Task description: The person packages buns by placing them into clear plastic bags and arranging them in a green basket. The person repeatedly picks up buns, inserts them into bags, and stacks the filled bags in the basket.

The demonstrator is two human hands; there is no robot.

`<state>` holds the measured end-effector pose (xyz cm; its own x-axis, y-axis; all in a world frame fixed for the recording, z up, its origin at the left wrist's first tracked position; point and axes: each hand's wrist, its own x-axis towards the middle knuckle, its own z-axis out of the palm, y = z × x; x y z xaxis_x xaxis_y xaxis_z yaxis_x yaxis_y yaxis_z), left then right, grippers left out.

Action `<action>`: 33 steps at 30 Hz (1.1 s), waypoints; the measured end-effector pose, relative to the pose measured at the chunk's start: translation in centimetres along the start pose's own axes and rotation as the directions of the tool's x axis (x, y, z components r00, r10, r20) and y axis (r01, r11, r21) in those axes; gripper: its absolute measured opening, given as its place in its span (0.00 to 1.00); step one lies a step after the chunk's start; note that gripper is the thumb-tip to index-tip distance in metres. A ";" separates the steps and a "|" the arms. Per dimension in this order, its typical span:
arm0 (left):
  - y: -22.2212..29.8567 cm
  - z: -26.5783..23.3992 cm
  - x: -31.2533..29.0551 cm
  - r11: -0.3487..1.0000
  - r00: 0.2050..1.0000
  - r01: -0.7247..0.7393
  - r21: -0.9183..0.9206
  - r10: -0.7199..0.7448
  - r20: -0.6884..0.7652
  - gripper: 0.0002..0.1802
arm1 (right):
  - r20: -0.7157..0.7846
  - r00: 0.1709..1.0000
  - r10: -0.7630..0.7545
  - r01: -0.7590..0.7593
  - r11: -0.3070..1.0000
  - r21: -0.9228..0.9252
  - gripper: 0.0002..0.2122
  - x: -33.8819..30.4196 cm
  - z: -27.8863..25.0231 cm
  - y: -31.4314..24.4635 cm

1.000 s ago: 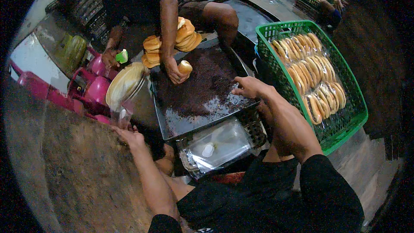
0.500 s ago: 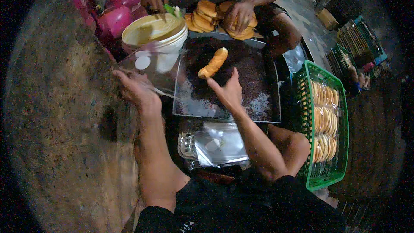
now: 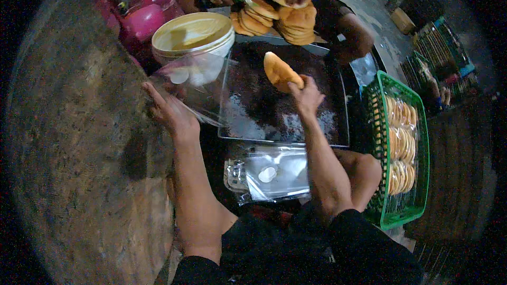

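Note:
My right hand pinches the near end of a golden-brown bread bun, held tilted above the dark-speckled metal tray. To the left, my left hand holds a clear plastic bag, which spreads toward the tray with a round white mark on it. Part of this hand is hidden behind the film. Below the tray lies a stack of clear plastic bags, with a round white mark on the top one.
Across the tray, a co-worker's hands work beside two piles of buns, one hand with a green-handled tool. A cream bucket and pink gas cylinders stand far left. On the right, a green basket holds bagged buns.
My right hand has closed on the bun and lifted it, turning it rightward. The co-worker's tool hand has moved from the bucket to the bun pile, and the other hand now raises a bun.

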<state>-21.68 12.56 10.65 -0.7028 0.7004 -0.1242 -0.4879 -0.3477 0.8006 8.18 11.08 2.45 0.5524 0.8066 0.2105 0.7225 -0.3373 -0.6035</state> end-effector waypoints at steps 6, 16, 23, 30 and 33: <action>-4.7 0.5 -2.6 0.933 0.978 -0.147 0.329 0.088 0.189 0.33 | -0.169 0.918 -0.359 0.290 0.898 -0.332 0.12 -1.4 -7.3 6.8; -7.7 0.4 -6.2 0.809 0.911 -0.079 0.582 -0.178 0.372 0.34 | 0.200 0.974 0.109 -0.207 0.790 0.577 0.37 -4.5 -17.1 8.9; -7.8 0.7 -8.7 0.860 0.617 -0.243 0.448 -0.220 0.756 0.42 | 0.276 0.961 -0.023 -0.156 0.778 0.608 0.34 -4.4 -20.5 5.8; -6.9 0.5 -16.7 0.940 0.442 0.219 0.261 -0.334 0.832 0.42 | 0.163 0.976 -0.144 0.011 0.781 0.625 0.34 -3.7 -15.2 4.5; -7.2 -0.2 -14.2 0.874 0.508 0.298 0.384 -0.486 0.711 0.38 | 0.052 0.979 -0.199 0.061 0.523 0.850 0.30 -6.5 -14.7 0.1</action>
<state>-8.30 4.98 6.52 0.2485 0.9680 -0.0349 -0.4372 0.1443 0.8877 10.77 -1.33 12.34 0.3754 0.8817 0.2859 0.0577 0.2856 -0.9566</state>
